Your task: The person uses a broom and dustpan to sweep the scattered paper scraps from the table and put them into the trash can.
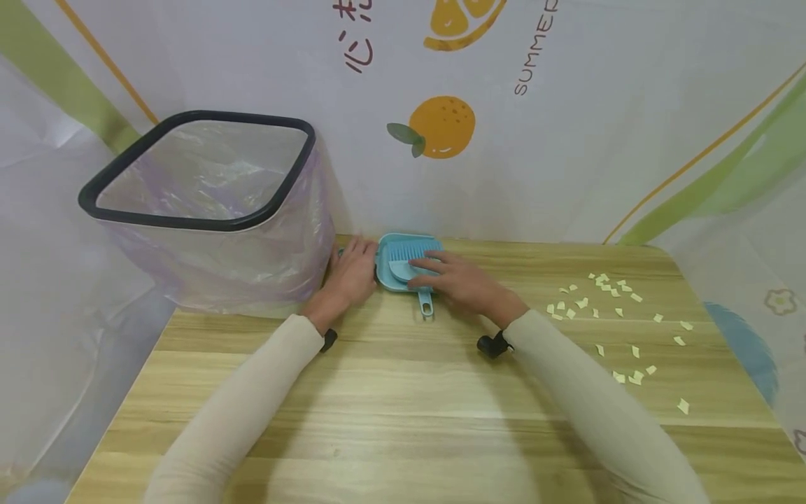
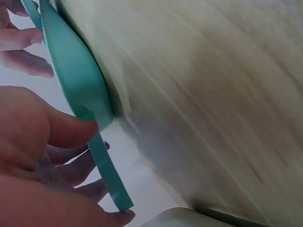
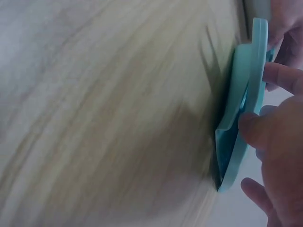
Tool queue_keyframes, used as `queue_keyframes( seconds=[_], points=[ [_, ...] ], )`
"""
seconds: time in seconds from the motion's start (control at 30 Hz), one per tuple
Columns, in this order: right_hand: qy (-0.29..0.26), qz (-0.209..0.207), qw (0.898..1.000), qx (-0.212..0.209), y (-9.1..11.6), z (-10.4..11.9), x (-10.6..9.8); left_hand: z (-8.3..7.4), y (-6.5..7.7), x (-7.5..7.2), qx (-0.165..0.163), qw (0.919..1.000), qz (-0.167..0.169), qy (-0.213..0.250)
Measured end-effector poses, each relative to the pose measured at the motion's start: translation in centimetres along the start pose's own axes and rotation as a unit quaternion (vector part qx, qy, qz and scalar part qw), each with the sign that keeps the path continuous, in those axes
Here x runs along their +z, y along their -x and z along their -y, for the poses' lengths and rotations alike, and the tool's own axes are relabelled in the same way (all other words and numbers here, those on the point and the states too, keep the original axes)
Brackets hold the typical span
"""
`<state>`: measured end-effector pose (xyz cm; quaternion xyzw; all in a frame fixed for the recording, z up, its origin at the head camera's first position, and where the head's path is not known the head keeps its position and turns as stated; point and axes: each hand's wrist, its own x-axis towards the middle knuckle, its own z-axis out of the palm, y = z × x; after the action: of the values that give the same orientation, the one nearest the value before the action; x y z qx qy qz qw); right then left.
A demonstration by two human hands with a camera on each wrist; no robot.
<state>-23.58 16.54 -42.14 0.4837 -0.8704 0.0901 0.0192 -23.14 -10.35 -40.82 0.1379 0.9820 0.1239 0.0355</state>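
A light-blue dustpan [image 1: 381, 264] lies near the back edge of the table, with a matching small brush [image 1: 403, 271] on top of it. My left hand [image 1: 354, 273] holds the dustpan by its handle [image 2: 110, 172], thumb on one side and fingers on the other. From the right, my right hand [image 1: 462, 283] reaches over the brush; in the right wrist view its thumb and fingers pinch the brush's edges. The brush's handle [image 1: 426, 304], with a hole in its end, points toward me. Part of the brush is hidden under the right fingers.
A bin [image 1: 217, 224] with a black rim and a clear bag stands at the back left, close beside my left hand. Many small pale-yellow paper scraps [image 1: 582, 303] are scattered over the right side of the wooden table [image 1: 352, 434]. A printed cloth [image 1: 541, 175] hangs behind.
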Motion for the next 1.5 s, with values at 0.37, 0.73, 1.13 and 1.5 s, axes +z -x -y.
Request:
queue_keyframes(
  seconds=[0.37,0.73,1.13,1.5],
  points=[
    [0.036,0.040,0.999,0.010,-1.1,0.4,-0.1,0.9,-2.2,1.8,-0.035,0.9988,0.032,-0.008],
    [0.059,0.046,0.997,-0.007,-1.6,0.5,0.3,1.4,-3.1,2.8,-0.037,0.9991,0.013,-0.019],
    [0.062,0.034,0.997,-0.005,-0.4,1.2,0.2,-0.3,-0.8,0.6,-0.024,0.9992,0.016,-0.029],
    [0.087,-0.011,0.996,-0.032,1.7,2.3,-0.2,0.0,0.8,0.9,0.015,0.9998,-0.006,-0.010]
  ],
)
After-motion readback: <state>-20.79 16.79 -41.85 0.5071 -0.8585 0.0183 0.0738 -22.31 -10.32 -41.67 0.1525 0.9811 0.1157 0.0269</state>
